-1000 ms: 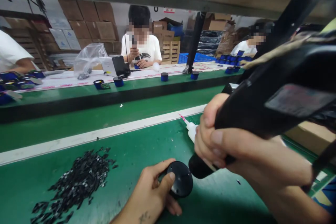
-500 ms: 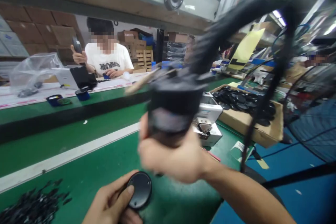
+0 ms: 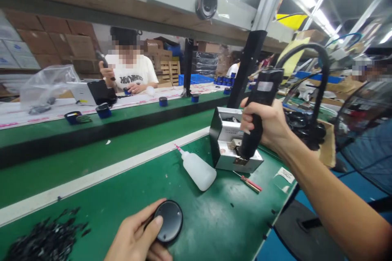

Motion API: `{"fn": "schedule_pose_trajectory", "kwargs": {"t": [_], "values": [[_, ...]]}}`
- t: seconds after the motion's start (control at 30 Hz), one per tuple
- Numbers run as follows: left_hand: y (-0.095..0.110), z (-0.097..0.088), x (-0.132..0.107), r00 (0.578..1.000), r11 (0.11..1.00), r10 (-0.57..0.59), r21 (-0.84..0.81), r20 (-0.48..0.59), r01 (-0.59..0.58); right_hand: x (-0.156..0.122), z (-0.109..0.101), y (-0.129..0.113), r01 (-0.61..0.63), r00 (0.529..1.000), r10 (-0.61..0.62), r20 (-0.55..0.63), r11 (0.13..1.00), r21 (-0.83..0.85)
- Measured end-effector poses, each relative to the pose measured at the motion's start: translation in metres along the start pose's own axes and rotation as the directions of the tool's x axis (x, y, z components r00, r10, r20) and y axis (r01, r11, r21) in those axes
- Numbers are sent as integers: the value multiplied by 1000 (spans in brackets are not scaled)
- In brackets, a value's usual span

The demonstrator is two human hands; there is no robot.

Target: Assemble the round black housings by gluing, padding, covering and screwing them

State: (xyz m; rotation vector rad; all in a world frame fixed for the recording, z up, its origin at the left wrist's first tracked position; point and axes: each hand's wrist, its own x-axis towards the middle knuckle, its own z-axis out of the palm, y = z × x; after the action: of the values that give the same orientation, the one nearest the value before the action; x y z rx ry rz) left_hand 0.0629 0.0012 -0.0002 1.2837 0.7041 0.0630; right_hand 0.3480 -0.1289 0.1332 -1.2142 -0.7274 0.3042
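Green bench (image 3: pixel 101 195) on a busy assembly line, cardboard boxes stacked at the back and a co-worker in a white tee (image 3: pixel 131 75) across the belt. Your left hand (image 3: pixel 137 238) has the round black disc (image 3: pixel 168 221) pinned flat on the mat near the front edge, thumb on top and fingers curled round its rim. Your right hand (image 3: pixel 269 124) is wrapped tight around the black electric screwdriver (image 3: pixel 257 110), tip down in the small grey box (image 3: pixel 232 147) off to the right. A white squeeze bottle (image 3: pixel 197 169) lies on its side between disc and box, and a pile of small black bits (image 3: pixel 43 236) sits at the left.

The disc looks like light, stiff plastic with a smooth, probably slick top, so gripping by the rim like you are seems the safest hold. The driver's likely the heavier item with that thick cable (image 3: pixel 318 89) dragging, so mid-barrel is the spot
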Motion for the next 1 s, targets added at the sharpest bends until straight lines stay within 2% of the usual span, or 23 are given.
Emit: {"fn": "schedule_pose_trajectory", "kwargs": {"t": [0.1, 0.2, 0.3, 0.4, 0.57, 0.67, 0.87, 1.0], "values": [[-2, 2, -1, 999, 999, 37, -27, -1, -37, -23, 33, -8, -55, 997, 50, 55, 994, 92], [-4, 5, -1, 997, 995, 73, -65, -21, -75, -47, 85, -7, -90, 982, 50, 180, 971, 222], [-9, 8, 1, 993, 991, 104, -83, -46, -108, -63, 134, 0, -147, 941, 35, 336, 938, 313], [-13, 8, 2, 988, 984, 153, -84, -34, -156, -69, 161, 8, -156, 905, 13, 426, 940, 302], [-11, 7, 1, 985, 984, 174, -41, 20, -173, -73, 165, 16, -171, 885, 26, 466, 947, 272], [-9, 7, 0, 986, 986, 165, -35, 4, -165, -76, 165, 20, -186, 872, 51, 486, 954, 234], [-16, 7, 3, 982, 980, 184, -71, -29, -186, -77, 167, 26, -227, 767, 89, 635, 964, 140], [-15, 7, 4, 988, 986, 146, -71, -54, -149, -80, 173, 30, -232, 770, 99, 631, 964, 131]]}}
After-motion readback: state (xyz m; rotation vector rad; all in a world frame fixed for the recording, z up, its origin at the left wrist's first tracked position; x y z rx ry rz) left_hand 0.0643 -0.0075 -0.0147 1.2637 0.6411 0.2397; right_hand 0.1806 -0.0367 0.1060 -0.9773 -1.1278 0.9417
